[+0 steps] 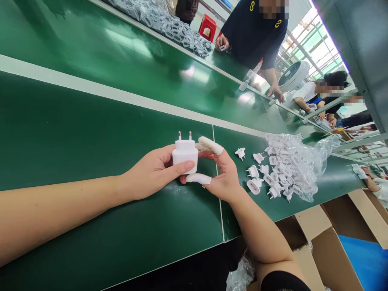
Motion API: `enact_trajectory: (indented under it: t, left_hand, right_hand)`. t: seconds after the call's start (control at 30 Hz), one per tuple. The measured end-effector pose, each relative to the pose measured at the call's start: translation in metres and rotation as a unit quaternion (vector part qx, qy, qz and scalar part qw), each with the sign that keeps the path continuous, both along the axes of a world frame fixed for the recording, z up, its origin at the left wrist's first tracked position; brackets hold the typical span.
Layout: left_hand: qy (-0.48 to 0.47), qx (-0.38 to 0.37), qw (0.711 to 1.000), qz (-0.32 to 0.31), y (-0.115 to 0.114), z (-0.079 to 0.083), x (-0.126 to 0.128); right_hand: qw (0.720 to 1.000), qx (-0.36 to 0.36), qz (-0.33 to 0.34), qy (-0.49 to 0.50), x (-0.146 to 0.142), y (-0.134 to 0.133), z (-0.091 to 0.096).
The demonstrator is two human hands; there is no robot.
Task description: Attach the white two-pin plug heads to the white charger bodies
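Holding two-pin charger: left hand pinching it, right hand half-open beside; probably light, rigid, slick; grip sides.

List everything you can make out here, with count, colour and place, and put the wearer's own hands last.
Charger: one, white, picture centre, pins up
Plug pieces: many, white, bench right
Plastic bag: one, transparent, by the plug pieces
Bench: one, green, beneath the hands
Strip: one, white, along the bench
Small parts: many, grey, heaped at top
Stool: one, red, top
Fan: one, grey, upper right
Cardboard boxes: several, brown, lower right
Blue sheet: one, blue, lower right
Co-workers: several, dark or white clothing, upper right
Left hand: one, bare, holding the charger
Right hand: one, white finger covers, beside the charger
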State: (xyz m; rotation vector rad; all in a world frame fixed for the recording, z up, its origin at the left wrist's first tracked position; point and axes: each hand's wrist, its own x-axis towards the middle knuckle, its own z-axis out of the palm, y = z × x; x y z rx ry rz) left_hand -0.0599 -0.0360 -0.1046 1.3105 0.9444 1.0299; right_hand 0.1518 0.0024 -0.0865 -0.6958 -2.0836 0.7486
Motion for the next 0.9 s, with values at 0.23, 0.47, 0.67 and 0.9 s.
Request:
enact_trajectory:
  t: [0.23,0.47,0.67,0.9]
  left_hand:
    - [-0.119,-0.085,0.984,-0.103,-0.003,0.002,0.006]
    - [-0.239,-0.202,0.94,-0.138,-0.013,0.014,0.006]
    - [-0.262,-0.222,0.928,-0.146,-0.011,0.017,0.003]
    - [-0.275,-0.247,0.916,-0.158,-0.008,0.02,0.004]
  right_hand:
    - [0.994,0.106,0.033,-0.003,0.002,-0.003,0.006]
    - [0.995,0.092,-0.025,0.028,-0.007,-0.013,0.004]
    - [0.989,0.131,-0.054,0.035,-0.013,-0.02,0.0]
    - [0.98,0.187,-0.058,0.04,-0.017,-0.022,0.0]
